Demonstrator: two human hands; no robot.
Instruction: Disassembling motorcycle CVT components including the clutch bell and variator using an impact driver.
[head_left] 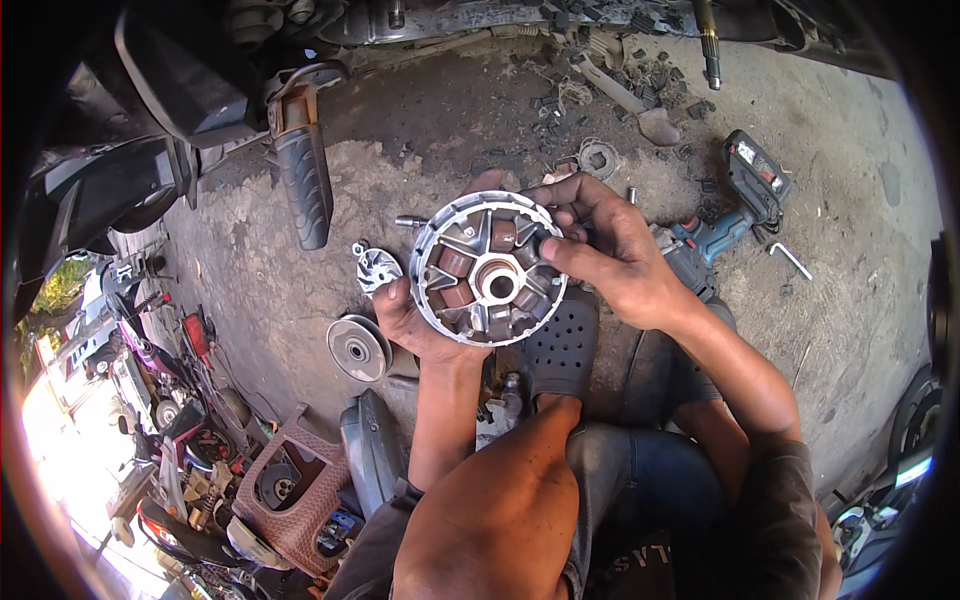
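Observation:
A round metal scooter variator [497, 266] is held up in front of me, its open ribbed side facing me. Brown and dark roller weights sit between its ribs around the central hub. My left hand [425, 325] supports it from below and the left, thumb by the rim and most of its fingers hidden behind. My right hand [622, 255] grips the right edge, the thumb over the rim beside a roller slot and the other fingers curled near the upper right rim. Just left of the variator lie a small finned metal fan [378, 268] and a round pulley disc [358, 348].
A cordless impact wrench [712, 238] and an L-shaped hex key [791, 260] lie on the right. Near the variator are a socket [409, 221] and a toothed ring [598, 157]. Black scraps [560, 100] litter the far floor. A rubber footrest [303, 185] juts in; a brown stool [265, 515] stands lower left.

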